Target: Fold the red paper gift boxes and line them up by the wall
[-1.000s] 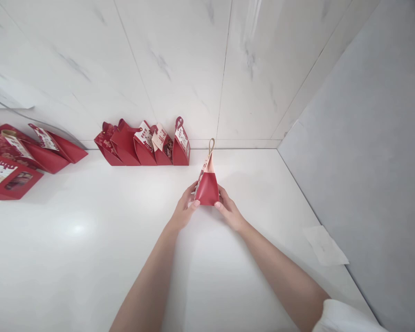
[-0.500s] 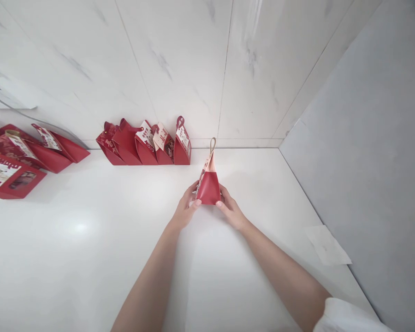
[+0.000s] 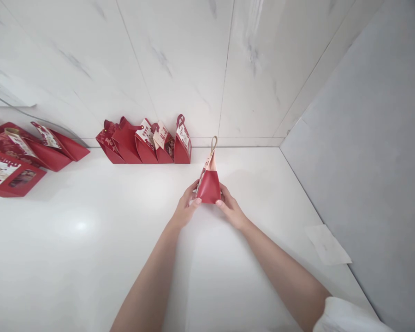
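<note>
A small red gift box (image 3: 209,185) with a pale pink top and a beige ribbon loop stands upright on the white table (image 3: 124,258), its narrow side facing me. My left hand (image 3: 186,206) grips its lower left side, thumb at the front bottom corner and fingers along the printed face. On the opposite side my right hand (image 3: 231,208) holds it the same way, thumb at the front right corner. The fingertips behind the box are partly hidden. Left of it, a row of several similar red gift boxes (image 3: 131,154) stands against the wall.
More red gift boxes (image 3: 31,177) crowd the far left, some with printed labels. A grey cable (image 3: 17,110) runs behind them. White marbled tiles (image 3: 180,69) rise at the back, and a grey panel (image 3: 366,138) bounds the right. A pale sheet (image 3: 328,244) lies by the right edge.
The view has shifted very slightly. Both hands keep the same hold on the gift box, which has not visibly moved on the table.
</note>
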{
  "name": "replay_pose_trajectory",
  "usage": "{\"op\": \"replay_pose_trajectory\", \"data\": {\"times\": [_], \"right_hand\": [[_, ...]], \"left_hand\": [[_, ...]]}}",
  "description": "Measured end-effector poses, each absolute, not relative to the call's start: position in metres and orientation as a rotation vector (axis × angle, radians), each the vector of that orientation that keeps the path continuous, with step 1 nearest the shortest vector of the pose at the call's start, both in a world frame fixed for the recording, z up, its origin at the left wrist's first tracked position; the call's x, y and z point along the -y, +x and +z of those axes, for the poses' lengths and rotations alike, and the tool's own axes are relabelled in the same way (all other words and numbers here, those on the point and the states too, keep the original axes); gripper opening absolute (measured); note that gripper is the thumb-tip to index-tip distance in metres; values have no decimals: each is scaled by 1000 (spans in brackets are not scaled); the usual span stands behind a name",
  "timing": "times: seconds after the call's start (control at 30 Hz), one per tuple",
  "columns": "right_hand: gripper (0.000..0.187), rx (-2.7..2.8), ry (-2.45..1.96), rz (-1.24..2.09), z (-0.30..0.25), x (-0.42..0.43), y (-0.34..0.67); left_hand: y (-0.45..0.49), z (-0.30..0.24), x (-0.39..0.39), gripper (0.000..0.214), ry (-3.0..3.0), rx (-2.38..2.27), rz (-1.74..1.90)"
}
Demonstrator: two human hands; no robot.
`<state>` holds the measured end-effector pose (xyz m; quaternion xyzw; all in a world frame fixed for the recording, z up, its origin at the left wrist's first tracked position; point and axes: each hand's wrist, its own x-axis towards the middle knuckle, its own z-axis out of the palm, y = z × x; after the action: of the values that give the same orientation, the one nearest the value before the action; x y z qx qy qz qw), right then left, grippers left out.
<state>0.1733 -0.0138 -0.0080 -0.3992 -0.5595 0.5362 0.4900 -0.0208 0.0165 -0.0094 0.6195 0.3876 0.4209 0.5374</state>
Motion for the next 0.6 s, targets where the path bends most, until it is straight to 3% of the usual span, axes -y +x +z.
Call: {"op": "replay_pose_trajectory", "data": {"times": [0.6], "right_hand": [[69,1362,-955,1299,-8,13,173]], "left_hand": [[-22,-9,-17,74,1492,-921,1002]]}}
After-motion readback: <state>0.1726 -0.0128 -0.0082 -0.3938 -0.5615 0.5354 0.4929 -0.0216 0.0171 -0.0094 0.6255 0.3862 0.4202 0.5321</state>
